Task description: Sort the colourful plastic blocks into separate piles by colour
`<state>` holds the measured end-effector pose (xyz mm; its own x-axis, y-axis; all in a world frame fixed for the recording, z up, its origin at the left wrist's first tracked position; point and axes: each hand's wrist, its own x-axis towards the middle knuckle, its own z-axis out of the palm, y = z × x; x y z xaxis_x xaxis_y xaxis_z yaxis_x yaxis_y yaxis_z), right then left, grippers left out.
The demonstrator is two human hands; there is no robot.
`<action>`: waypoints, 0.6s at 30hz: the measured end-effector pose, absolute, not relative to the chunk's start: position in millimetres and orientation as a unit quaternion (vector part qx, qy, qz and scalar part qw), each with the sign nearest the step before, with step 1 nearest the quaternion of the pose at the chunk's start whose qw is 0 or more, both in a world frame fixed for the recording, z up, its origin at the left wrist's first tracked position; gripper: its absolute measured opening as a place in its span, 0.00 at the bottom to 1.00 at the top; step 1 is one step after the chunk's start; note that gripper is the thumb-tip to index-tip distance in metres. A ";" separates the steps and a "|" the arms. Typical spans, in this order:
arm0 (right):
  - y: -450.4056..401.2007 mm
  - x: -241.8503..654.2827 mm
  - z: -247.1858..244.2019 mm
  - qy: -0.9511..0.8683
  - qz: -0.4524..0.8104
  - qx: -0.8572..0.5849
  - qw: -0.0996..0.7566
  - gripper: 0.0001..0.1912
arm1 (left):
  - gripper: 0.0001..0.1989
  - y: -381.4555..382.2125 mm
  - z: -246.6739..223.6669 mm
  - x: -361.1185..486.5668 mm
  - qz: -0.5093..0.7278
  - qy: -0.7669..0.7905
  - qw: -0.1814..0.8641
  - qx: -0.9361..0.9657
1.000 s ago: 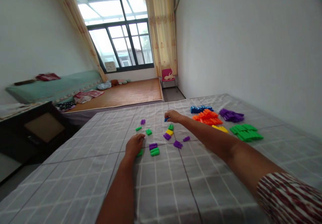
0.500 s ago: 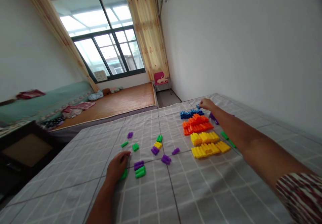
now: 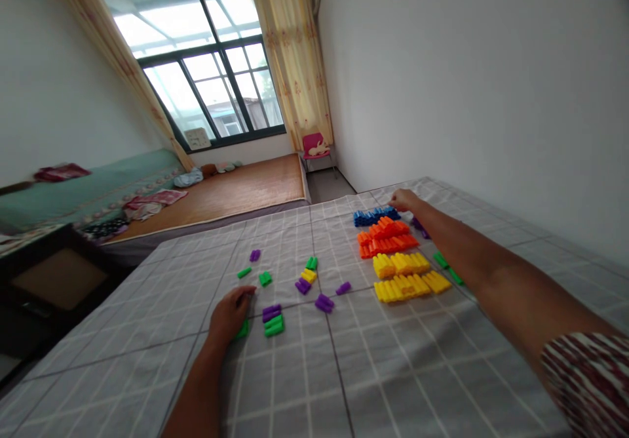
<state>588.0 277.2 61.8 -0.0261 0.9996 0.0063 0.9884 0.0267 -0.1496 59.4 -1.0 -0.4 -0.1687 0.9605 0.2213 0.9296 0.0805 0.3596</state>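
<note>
My right hand [image 3: 403,201] is closed at the right end of the blue row [image 3: 376,216]; whatever its fingertips hold is hidden or too small to name. Nearer me lie orange pieces [image 3: 388,246] and two yellow rows [image 3: 411,286]. My left hand [image 3: 232,313] rests on the cloth with curled fingers, beside a partly covered green piece [image 3: 242,330]. Just right of it are a purple pair [image 3: 271,313] and a green group [image 3: 274,325]. Further purple pieces [image 3: 324,303], a yellow one [image 3: 308,275] and green ones [image 3: 265,278] lie scattered mid-table.
A grey checked cloth [image 3: 393,372] covers the table. Under my right forearm are green pieces [image 3: 441,259] and purple ones [image 3: 420,227]. Beyond the table stand a bed [image 3: 236,192], a pink chair [image 3: 315,145] and a dark cabinet [image 3: 59,287]. A white wall [image 3: 466,84] runs along the right.
My right hand has lowered slightly onto the end of the blue row, and the blue piece seen at its fingertips no longer shows apart. The view has tilted a little downward.
</note>
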 end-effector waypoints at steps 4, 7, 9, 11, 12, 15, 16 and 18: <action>260.3 580.8 82.1 -0.734 -0.001 -0.665 0.134 0.14 | 0.16 -4.3 4.3 68.6 0.205 0.731 0.033 0.650; 241.5 550.9 101.4 -0.785 -0.028 -0.581 0.212 0.17 | 0.16 -4.9 6.9 74.4 0.201 0.727 0.033 0.656; 222.0 518.3 107.1 -0.810 -0.022 -0.543 0.220 0.17 | 0.16 -4.8 7.7 76.6 0.197 0.726 0.026 0.659; 196.0 479.2 102.7 -0.851 0.013 -0.490 0.191 0.16 | 0.16 -5.1 7.9 77.9 0.191 0.727 0.021 0.659; 181.6 458.8 97.0 -0.879 0.046 -0.445 0.163 0.15 | 0.16 -5.4 7.8 78.4 0.190 0.728 0.019 0.659; 140.7 403.2 73.3 -0.929 0.123 -0.340 0.081 0.16 | 0.16 -6.7 7.3 79.7 0.199 0.727 0.022 0.657; 130.0 388.4 66.1 -0.931 0.134 -0.334 0.064 0.16 | 0.16 -7.0 7.1 80.1 0.203 0.726 0.024 0.657; 114.9 366.5 56.5 -0.925 0.146 -0.347 0.047 0.16 | 0.16 -7.1 6.9 80.9 0.206 0.724 0.026 0.658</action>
<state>366.5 114.9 56.5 -0.7543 0.6564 -0.0149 0.6291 0.7160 -0.3026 80.9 -7.1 6.9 -0.1329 0.9631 0.2341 0.9418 0.0491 0.3326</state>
